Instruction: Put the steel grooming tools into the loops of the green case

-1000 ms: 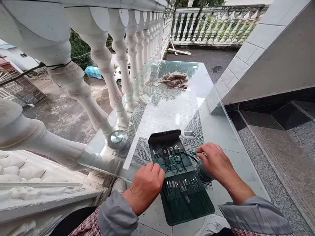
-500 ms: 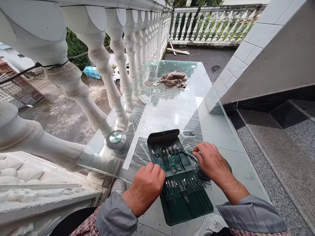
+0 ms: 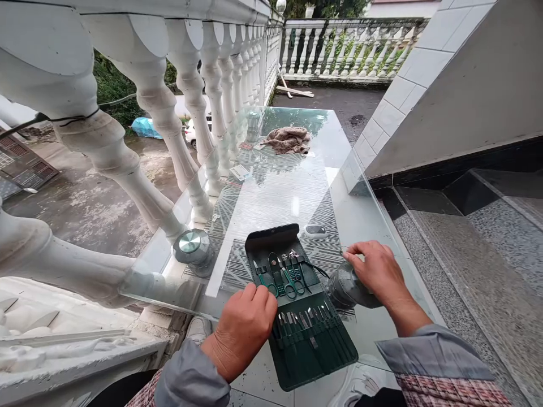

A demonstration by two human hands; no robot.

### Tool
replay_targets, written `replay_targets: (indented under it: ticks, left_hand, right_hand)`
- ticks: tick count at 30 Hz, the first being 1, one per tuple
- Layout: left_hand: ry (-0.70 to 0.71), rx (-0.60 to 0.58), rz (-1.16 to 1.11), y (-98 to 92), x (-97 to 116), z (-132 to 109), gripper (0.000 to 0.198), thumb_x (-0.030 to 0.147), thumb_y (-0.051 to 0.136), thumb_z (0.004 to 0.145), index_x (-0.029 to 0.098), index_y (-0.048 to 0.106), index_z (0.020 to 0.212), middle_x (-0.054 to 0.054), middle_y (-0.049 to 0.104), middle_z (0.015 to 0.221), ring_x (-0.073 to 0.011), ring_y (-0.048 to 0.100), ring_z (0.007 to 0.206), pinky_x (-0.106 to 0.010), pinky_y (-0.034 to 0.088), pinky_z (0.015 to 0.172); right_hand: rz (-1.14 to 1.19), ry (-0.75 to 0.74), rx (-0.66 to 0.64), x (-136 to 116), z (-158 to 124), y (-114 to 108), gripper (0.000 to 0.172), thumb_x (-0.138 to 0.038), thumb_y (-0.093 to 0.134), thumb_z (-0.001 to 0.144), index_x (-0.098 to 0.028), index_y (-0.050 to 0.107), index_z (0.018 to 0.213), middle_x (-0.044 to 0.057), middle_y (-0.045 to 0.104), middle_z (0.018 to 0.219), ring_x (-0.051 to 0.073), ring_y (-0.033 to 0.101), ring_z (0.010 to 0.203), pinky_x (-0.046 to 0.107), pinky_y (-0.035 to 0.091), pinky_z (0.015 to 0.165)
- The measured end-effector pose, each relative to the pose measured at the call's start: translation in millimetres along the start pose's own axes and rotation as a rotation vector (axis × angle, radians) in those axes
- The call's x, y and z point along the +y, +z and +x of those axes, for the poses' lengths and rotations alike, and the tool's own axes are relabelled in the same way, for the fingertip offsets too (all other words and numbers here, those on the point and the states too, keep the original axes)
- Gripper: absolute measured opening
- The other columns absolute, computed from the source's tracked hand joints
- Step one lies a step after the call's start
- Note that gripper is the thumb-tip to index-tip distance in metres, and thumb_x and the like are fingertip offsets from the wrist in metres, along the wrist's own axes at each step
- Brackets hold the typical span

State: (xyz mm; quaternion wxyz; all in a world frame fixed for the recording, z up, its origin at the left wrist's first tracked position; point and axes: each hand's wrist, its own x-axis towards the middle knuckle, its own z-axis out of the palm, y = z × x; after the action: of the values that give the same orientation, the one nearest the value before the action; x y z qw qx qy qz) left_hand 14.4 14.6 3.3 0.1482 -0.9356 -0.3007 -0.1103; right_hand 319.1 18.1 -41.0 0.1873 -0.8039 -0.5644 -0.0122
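A dark green manicure case [image 3: 314, 370] lies unfolded at the near end of the glass table [image 3: 384, 249]. Its upper flap holds small scissors [image 3: 291, 289], nail clippers [image 3: 292, 265] and other tools under straps. Slim metal tools [image 3: 307, 322] stand in a row in the lower half. My left hand [image 3: 248, 328] is closed on the case's left edge, near the fold. Off to the right of the case, my right hand [image 3: 377, 271] pinches a thin tool [image 3: 345, 252], mostly hidden by the fingers, so its kind is unclear.
Beyond the case lies a small grey-and-white oval device [image 3: 315, 230]. A crumpled brown cloth [image 3: 287, 139] and a small card [image 3: 240, 172] are farther back. White balusters [image 3: 165, 113] line the left; stone steps [image 3: 466, 243] rise on the right.
My right hand has moved right, away from the case, with the thin tool between its fingers. My left hand stays on the case's edge. The whole view has shifted slightly.
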Motion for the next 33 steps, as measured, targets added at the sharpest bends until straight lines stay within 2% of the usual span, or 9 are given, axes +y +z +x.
replay_targets:
  ticks: [7,12,17,20,23,25,28,30,33]
  left_hand:
    - [-0.001,0.040,0.012,1.1,0.8,-0.5,0.022,-0.002,0.045,0.073,0.019,0.040,0.073,0.000,0.047,0.064,-0.0159,0.046,0.057,-0.029,0.030,0.048]
    - [0.012,0.039,-0.014,1.6,3.6,-0.4,0.021,-0.001,0.044,0.075,0.019,0.039,0.071,0.000,0.046,0.064,-0.0157,0.044,0.056,-0.029,0.027,0.047]
    - [0.078,0.094,-0.065,0.6,6.8,-0.4,0.019,0.005,0.043,0.082,0.019,0.039,0.069,0.001,0.043,0.062,-0.0146,0.041,0.054,-0.030,0.024,0.046]
    - [0.083,0.128,-0.054,1.6,9.2,-0.5,0.019,0.007,0.043,0.084,0.018,0.040,0.069,0.001,0.042,0.061,-0.0142,0.040,0.052,-0.030,0.023,0.045]
    - [0.110,0.155,-0.048,1.8,11.4,0.0,0.014,0.007,0.045,0.082,0.016,0.045,0.072,0.000,0.044,0.060,-0.0143,0.041,0.051,-0.030,0.023,0.044]
    - [0.139,0.158,-0.056,1.0,12.4,0.6,0.009,0.009,0.047,0.081,0.015,0.048,0.075,0.000,0.045,0.061,-0.0146,0.042,0.052,-0.030,0.024,0.043]
    - [0.162,0.157,-0.067,0.1,13.6,1.2,0.006,0.010,0.048,0.081,0.014,0.051,0.078,0.000,0.047,0.060,-0.0145,0.043,0.051,-0.029,0.026,0.042]
    - [0.168,0.160,-0.065,1.2,14.3,0.6,0.005,0.011,0.048,0.082,0.012,0.053,0.081,-0.001,0.050,0.062,-0.0146,0.046,0.051,-0.028,0.028,0.042]
    - [0.167,0.163,-0.021,5.0,14.8,-1.8,0.011,0.011,0.047,0.083,0.008,0.056,0.089,-0.009,0.062,0.078,-0.0161,0.053,0.058,-0.028,0.035,0.044]
  right_hand:
    - [-0.054,0.284,0.019,70.5,0.7,-8.6,0.037,-0.057,0.054,0.066,-0.022,0.061,0.079,0.015,0.059,0.098,0.033,0.051,0.094,0.042,0.038,0.068]
    - [0.066,0.523,-0.051,101.2,0.8,-23.2,0.031,-0.054,0.061,0.059,-0.025,0.059,0.072,0.013,0.065,0.079,0.027,0.057,0.063,0.039,0.037,0.054]
    - [-0.036,0.442,-0.062,112.2,-1.9,-36.8,0.018,-0.046,0.060,0.063,-0.028,0.064,0.065,0.013,0.066,0.066,0.014,0.046,0.042,0.036,0.030,0.047]
    - [-0.081,0.348,0.018,85.1,-7.5,-45.6,0.025,-0.042,0.051,0.069,-0.028,0.069,0.080,0.011,0.065,0.066,0.016,0.048,0.043,0.036,0.033,0.047]
    - [0.047,0.202,0.107,34.6,-18.9,-53.3,0.039,-0.044,0.042,0.075,-0.025,0.066,0.098,0.011,0.068,0.090,0.025,0.061,0.073,0.037,0.043,0.058]
    - [0.189,0.174,0.116,0.0,-28.5,-55.7,0.040,-0.050,0.042,0.076,-0.024,0.065,0.096,0.008,0.068,0.092,0.024,0.062,0.078,0.036,0.046,0.065]
    - [0.433,0.164,0.048,-40.1,-41.2,-54.1,0.036,-0.052,0.052,0.074,-0.024,0.063,0.095,0.003,0.067,0.083,0.019,0.062,0.071,0.031,0.048,0.065]
    - [0.598,0.109,-0.020,-58.8,-46.4,-51.3,0.038,-0.048,0.052,0.078,-0.024,0.061,0.105,0.001,0.064,0.080,0.015,0.061,0.064,0.028,0.049,0.063]
    - [0.719,-0.009,-0.089,-78.6,-49.7,-47.2,0.034,-0.043,0.049,0.083,-0.025,0.061,0.110,0.001,0.064,0.080,0.013,0.061,0.064,0.026,0.050,0.064]
